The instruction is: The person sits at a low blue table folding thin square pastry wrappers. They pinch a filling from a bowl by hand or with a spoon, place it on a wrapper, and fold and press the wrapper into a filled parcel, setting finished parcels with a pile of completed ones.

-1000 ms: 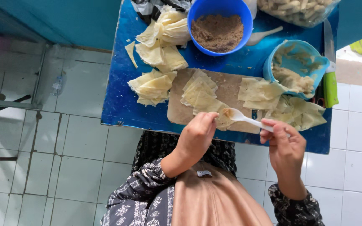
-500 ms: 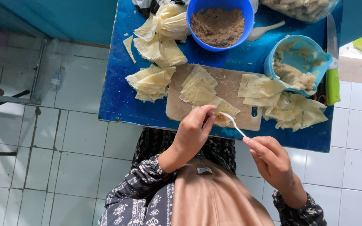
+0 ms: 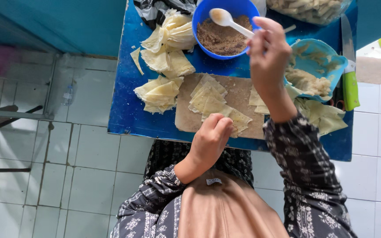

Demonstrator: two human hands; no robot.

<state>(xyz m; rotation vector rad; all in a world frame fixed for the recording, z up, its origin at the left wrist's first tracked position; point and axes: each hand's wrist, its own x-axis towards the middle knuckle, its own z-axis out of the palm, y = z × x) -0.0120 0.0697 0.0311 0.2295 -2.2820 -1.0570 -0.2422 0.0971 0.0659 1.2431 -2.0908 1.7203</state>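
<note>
My right hand (image 3: 267,55) is raised over the table and grips a white plastic spoon (image 3: 228,20), whose bowl hangs above a round blue bowl (image 3: 199,33) of brown crumbly filling. My left hand (image 3: 210,141) rests at the near edge of a brown board (image 3: 184,121), fingers pressed on a pale triangular pastry sheet (image 3: 239,119). Beside it on the board lies a small stack of triangular sheets (image 3: 206,94).
The low blue table (image 3: 126,105) also carries piles of pale sheets (image 3: 159,94), a light blue bowl (image 3: 336,61) of pale paste, a green-handled knife (image 3: 349,83) and a clear bag (image 3: 309,9) of pieces. White floor tiles (image 3: 67,167) surround it.
My right hand has lifted the spoon from the sheet near the board's edge up to the blue bowl of filling. My left hand stays on the sheet.
</note>
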